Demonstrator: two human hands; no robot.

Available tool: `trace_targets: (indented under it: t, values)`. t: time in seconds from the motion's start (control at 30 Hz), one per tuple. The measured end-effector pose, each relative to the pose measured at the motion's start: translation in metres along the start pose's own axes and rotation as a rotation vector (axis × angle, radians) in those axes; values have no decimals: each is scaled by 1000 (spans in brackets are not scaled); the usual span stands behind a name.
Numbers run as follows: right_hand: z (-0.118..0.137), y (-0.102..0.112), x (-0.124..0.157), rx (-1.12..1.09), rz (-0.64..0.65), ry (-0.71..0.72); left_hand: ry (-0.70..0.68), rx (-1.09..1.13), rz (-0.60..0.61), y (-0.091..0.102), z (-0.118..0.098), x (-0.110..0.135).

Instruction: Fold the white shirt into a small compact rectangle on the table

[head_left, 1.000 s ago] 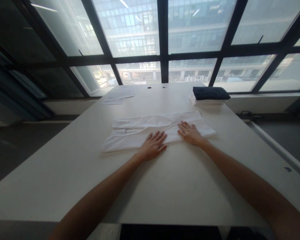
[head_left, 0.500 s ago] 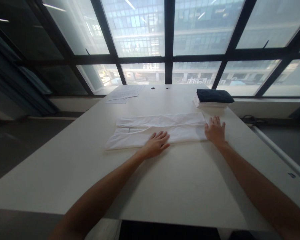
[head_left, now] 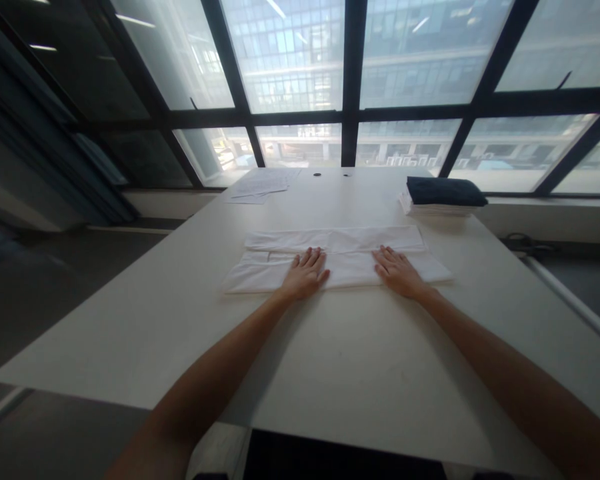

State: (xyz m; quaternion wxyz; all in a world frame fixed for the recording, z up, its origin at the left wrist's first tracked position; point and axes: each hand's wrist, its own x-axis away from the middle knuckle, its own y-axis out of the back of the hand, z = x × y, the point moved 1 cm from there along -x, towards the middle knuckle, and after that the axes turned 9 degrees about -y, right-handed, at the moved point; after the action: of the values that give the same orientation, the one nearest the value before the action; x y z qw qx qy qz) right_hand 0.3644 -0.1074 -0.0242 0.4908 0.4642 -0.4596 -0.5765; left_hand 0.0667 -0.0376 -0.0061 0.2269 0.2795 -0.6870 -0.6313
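A white cloth garment, folded into a long flat strip, lies across the middle of the white table. Two folded layers meet along its length, and its kind cannot be made out. Left of its centre, my left hand rests flat on the near layer with fingers stretched out. My right hand also lies flat on the cloth, right of centre, its fingers pointing forward and left. Neither hand grips anything; both palms face down.
At the back right stands a stack of folded white cloth with a dark navy folded cloth on top. Paper sheets lie at the back left. Large windows rise behind the table's far edge.
My right hand has moved left from the garment's right end onto its near layer. My left hand has slid slightly forward. The camera view has turned a little left.
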Motion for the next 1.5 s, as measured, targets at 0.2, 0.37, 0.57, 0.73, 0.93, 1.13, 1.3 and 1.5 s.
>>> trace_targets:
  t: [0.2, 0.37, 0.57, 0.73, 0.93, 1.13, 1.3, 1.5]
  values:
    - [-4, 2, 4, 20, 26, 23, 2, 23, -10, 0, -6, 6]
    - [-13, 3, 7, 38, 40, -72, -12, 31, 2, 2, -5, 8]
    - [-32, 6, 8, 33, -154, -301, -3, 13, -14, 3, -8, 8]
    - [14, 22, 23, -57, -291, -113, -5, 3, -40, -1, -7, 8]
    - [88, 14, 53, -115, -36, 389, -11, -16, -65, -4, -7, 8]
    - [86, 13, 53, -145, 28, 396, -29, -10, -27, 8, -3, 9]
    - [84, 20, 50, -151, 60, 399, -71, -62, -48, 26, 5, 11]
    - [82, 29, 49, -179, 22, 372, -176, -176, 29, 52, 2, 14]
